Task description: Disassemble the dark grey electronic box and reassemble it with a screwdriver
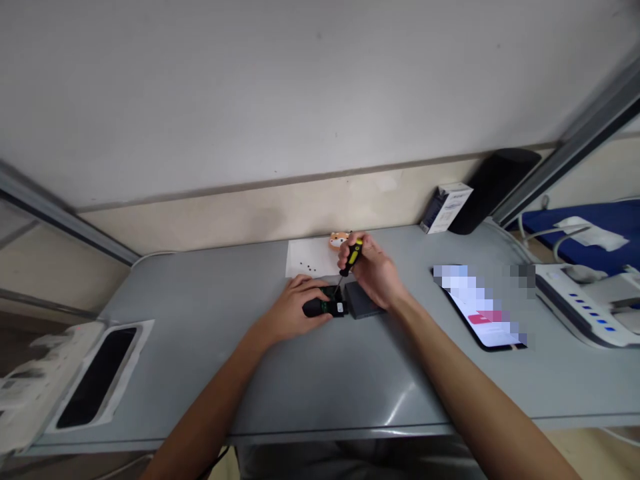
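My right hand (pixel 377 270) is closed around the black and yellow handle of a screwdriver (pixel 355 253). Its thin shaft slants down to a small black electronic device (pixel 339 308) with a green circuit board. Whether the tip sits in a screw is too small to tell. My left hand (pixel 290 312) grips this device from the left, fingers over its far side and thumb near its front edge. A dark flat rectangular piece (pixel 364 303) lies just right of the device, partly under my right wrist. Several tiny dark screws (pixel 309 268) rest on a white paper (pixel 296 252) behind.
An orange and white animal-face item (pixel 339 240) sits on the paper. To the right lie a lit phone (pixel 480 313) and a white power strip (pixel 585 307). A small box (pixel 447 207) and a black cylinder (pixel 493 190) stand behind. Another dark phone-shaped item (pixel 100 377) lies left.
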A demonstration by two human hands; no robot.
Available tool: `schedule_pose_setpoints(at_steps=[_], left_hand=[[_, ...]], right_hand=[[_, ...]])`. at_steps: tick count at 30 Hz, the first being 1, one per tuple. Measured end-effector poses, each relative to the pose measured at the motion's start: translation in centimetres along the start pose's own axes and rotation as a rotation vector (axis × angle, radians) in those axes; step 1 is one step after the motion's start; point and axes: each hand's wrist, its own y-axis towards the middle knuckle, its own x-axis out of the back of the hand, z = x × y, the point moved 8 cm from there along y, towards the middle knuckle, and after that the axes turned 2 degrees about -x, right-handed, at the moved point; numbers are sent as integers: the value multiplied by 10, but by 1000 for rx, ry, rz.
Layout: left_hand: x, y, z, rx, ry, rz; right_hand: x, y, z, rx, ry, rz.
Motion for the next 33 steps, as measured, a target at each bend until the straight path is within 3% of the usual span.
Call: schedule_pose_setpoints(at_steps=[5,10,15,22,28,33], left_hand=[[-1,-1,-1,8,5,16],[-3,-1,-2,5,7,4],[-4,-1,0,-6,-3,-16],[-2,-1,-2,5,30,8],[-2,-1,-4,-4,43,1],[-2,-1,-5,-17,56,-1]], right_hand=[[-1,0,-5,-11,97,-24],[-2,0,-2,35,13,-25],[-10,-3,-5,-89,13,70],[-9,-8,-2,-6,38,-10],[-9,-6,1,-85,-11,63],[-9,-9,-2,-36,85,18]])
